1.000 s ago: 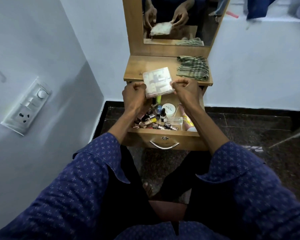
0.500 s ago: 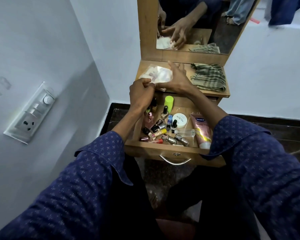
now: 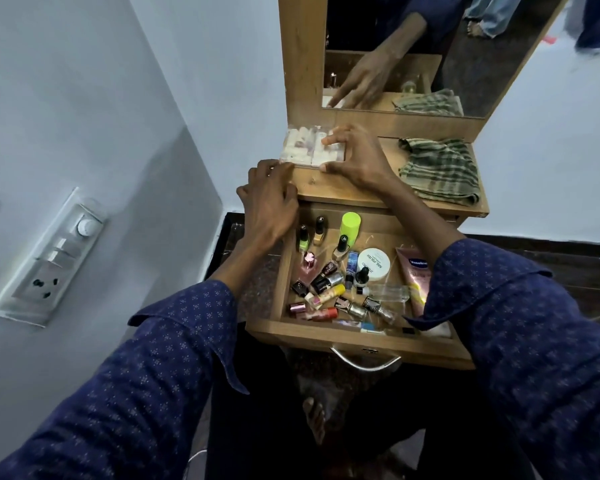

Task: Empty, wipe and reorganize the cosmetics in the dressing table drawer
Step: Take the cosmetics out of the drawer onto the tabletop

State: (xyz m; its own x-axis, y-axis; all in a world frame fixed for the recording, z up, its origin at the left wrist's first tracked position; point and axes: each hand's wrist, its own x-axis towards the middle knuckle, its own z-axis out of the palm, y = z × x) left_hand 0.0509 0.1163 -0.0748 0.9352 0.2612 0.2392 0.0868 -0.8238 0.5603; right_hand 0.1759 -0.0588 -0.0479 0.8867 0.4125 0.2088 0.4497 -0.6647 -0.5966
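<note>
The wooden drawer (image 3: pixel 357 336) is pulled out under the dressing table top (image 3: pixel 340 190). Inside lie several nail polish bottles (image 3: pixel 326 278), a lime green bottle (image 3: pixel 349 225), a white round jar (image 3: pixel 374 263) and a pink Vaseline tube (image 3: pixel 417 275). A clear plastic packet (image 3: pixel 302 147) lies flat on the top's left back corner. My right hand (image 3: pixel 357 157) rests on its right side, fingers spread over it. My left hand (image 3: pixel 269 206) hovers at the top's front left corner, fingers curled and holding nothing.
A green checked cloth (image 3: pixel 438 171) lies crumpled on the right of the top. The mirror (image 3: pixel 395 53) stands behind. A white wall with a switch panel (image 3: pixel 52 258) is close on the left. Dark floor (image 3: pixel 551 271) lies below the drawer.
The packet went from being held in both hands above the drawer to lying flat on the table top. My left hand let go and dropped toward the drawer's left edge.
</note>
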